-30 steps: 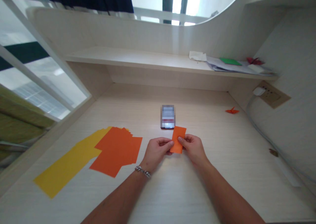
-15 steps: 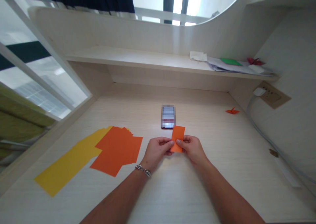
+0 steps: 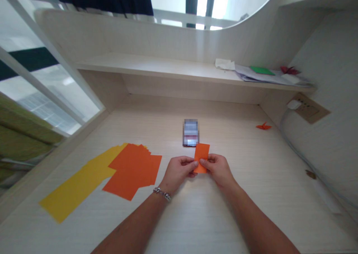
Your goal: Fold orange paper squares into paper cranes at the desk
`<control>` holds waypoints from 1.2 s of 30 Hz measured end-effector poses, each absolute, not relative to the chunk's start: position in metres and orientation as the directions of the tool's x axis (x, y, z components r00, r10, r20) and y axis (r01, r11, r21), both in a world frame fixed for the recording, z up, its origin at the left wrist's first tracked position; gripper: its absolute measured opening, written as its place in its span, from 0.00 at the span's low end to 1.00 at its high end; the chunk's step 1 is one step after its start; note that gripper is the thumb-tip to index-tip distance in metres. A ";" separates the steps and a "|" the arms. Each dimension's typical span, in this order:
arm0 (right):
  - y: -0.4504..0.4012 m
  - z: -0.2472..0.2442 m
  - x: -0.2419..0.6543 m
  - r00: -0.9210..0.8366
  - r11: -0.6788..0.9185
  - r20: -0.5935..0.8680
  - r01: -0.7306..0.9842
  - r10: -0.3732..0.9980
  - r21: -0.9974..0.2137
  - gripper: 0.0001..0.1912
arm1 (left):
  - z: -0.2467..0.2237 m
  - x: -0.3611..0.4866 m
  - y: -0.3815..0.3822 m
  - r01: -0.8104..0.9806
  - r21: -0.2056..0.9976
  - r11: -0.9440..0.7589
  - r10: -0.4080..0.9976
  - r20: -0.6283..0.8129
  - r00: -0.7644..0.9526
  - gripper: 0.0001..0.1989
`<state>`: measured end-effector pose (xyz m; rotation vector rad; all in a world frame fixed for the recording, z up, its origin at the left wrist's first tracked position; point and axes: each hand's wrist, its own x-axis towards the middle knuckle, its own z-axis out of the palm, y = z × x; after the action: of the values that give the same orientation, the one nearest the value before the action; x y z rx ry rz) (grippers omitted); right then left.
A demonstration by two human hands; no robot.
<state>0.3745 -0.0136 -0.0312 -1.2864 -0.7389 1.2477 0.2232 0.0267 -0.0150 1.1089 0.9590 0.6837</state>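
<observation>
Between my two hands is a narrow orange paper rectangle [image 3: 201, 151], standing taller than it is wide. My left hand [image 3: 180, 169] pinches its left edge, thumb on the front face. On the opposite edge, my right hand [image 3: 218, 167] grips the same paper, its thumb lying across the front. The fingers behind the paper are partly hidden. Just beyond the paper's top edge lies a phone [image 3: 191, 132] with a blurred screen. To the left, orange paper sheets [image 3: 137, 170] are fanned out over yellow paper sheets [image 3: 75, 185].
A folded orange paper figure [image 3: 263, 126] sits at the right back of the desk [image 3: 179, 224]. Behind runs a shelf [image 3: 156, 66] bearing papers, a green sheet [image 3: 262, 71] and a red folded figure [image 3: 290, 70]. A cable [image 3: 293, 146] hangs from the wall socket [image 3: 311, 108].
Hardly anything differs. Both hands keep the same hold on the orange paper, and the whole view has shifted very slightly.
</observation>
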 end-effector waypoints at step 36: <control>-0.020 -0.020 0.372 0.101 -0.285 -0.287 -0.033 0.953 -0.958 0.15 | -0.025 0.220 0.032 -0.206 0.922 0.329 0.910 -0.251 0.330 0.13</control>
<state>0.3717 -0.0196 -0.0204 -1.4530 -0.9658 1.3448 0.2199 0.0325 -0.0247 0.9359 0.9343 0.8893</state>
